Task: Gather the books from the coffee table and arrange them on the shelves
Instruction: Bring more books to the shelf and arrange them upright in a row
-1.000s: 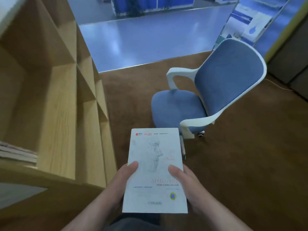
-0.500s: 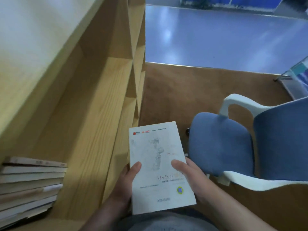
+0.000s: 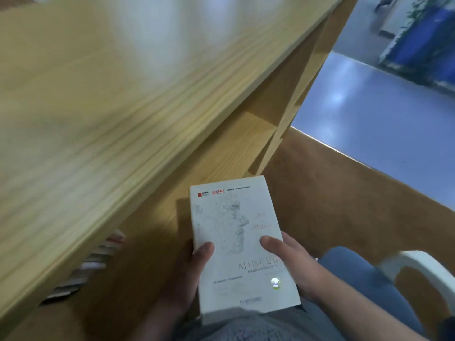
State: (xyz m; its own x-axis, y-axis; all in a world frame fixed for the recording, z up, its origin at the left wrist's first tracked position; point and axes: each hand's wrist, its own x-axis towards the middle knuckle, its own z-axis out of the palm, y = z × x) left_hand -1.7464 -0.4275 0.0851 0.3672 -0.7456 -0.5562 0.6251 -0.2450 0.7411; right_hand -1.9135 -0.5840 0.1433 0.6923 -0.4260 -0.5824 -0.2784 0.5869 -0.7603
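Head view, six o'clock: I see the left hand point(image 3: 186, 279) and right hand point(image 3: 295, 264) gripping the book point(image 3: 236, 232) by its sides, thumbs on the cover. The shelf point(image 3: 123, 107) fills ten o'clock, with a stack point(image 3: 98, 262) at eight.

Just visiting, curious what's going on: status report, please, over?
Left hand, right hand grip white book, thumbs on cover. Not yet shelved; stack of books lies in the shelf, left. Nothing seen blocking.
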